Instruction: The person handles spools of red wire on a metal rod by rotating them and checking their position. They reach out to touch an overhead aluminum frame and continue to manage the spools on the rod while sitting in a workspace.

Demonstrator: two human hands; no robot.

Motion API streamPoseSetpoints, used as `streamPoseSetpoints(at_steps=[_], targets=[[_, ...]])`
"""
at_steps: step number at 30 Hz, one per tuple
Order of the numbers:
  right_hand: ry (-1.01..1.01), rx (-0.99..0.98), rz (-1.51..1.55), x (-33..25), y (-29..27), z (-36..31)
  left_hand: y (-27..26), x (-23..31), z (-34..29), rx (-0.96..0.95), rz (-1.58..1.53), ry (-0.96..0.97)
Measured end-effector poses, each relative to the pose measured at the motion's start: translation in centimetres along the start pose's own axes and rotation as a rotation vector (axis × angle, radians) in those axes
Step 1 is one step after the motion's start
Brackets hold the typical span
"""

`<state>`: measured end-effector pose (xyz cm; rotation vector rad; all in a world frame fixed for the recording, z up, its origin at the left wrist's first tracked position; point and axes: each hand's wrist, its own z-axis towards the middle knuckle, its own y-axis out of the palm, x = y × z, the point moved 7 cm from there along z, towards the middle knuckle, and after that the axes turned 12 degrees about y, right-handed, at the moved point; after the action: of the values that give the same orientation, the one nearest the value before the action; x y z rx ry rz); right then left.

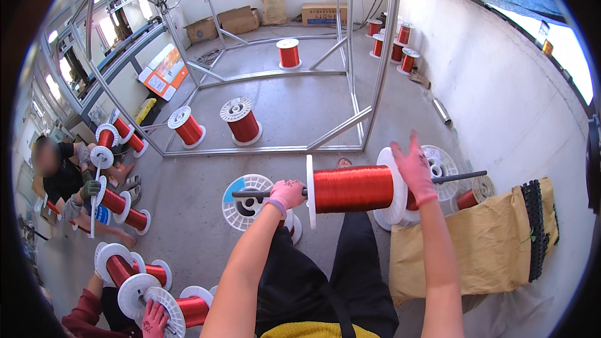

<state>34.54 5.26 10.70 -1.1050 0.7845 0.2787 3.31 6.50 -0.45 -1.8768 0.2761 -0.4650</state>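
Note:
A large spool of red wire (pixel 352 188) with white flanges lies sideways in front of my legs. A dark rod (pixel 461 176) runs through its middle and sticks out on both sides. My left hand (pixel 288 193), in a pink glove, is closed round the rod just left of the spool. At the right flange is my right hand (pixel 414 169), also gloved in pink, its fingers spread and slightly blurred. Whether its palm touches the flange I cannot tell. Below the rod's left part stands another spool (pixel 236 218) with a blue patch on its flange.
A metal frame (pixel 275 150) rises ahead, with several red spools (pixel 243 122) standing inside it. Brown wrapping (pixel 463 244) lies at the right near the wall. On the left, a person (pixel 66 175) handles spools; nearer, another person's pink-gloved hand (pixel 154 319) touches one.

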Motion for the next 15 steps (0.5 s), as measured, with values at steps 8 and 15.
streamPoseSetpoints(at_steps=[8, 15], targets=[[0.053, 0.061, 0.283, 5.3, 3.1, -12.8, 1.0, -1.3, -0.7, 0.054, -0.021, 0.065], [0.539, -0.591, -0.472, 33.5, 9.5, -28.5, 3.5, -1.9, -0.4, 0.046, 0.060, 0.067]])
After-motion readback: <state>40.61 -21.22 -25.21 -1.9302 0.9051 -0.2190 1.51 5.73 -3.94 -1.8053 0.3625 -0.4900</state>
